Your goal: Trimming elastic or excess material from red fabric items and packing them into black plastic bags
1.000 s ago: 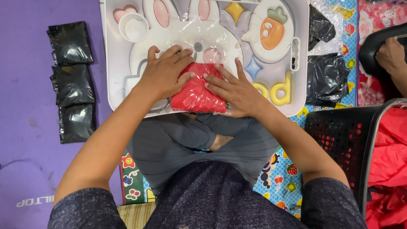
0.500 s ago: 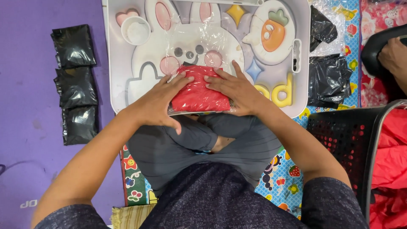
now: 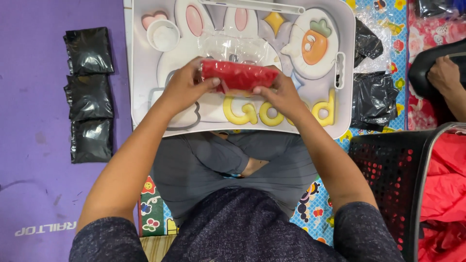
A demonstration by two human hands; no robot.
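Nearby, black packets [image 3: 90,94] beside white tray [image 3: 145,97].

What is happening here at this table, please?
A seated person holds a folded red cloth in a clear plastic bag between the left hand and right hand, lifted a little above a white lap tray with a rabbit and carrot picture. Three black packets lie in a column on the purple mat to the left. More black bags lie to the right, near a black basket with red cloth.
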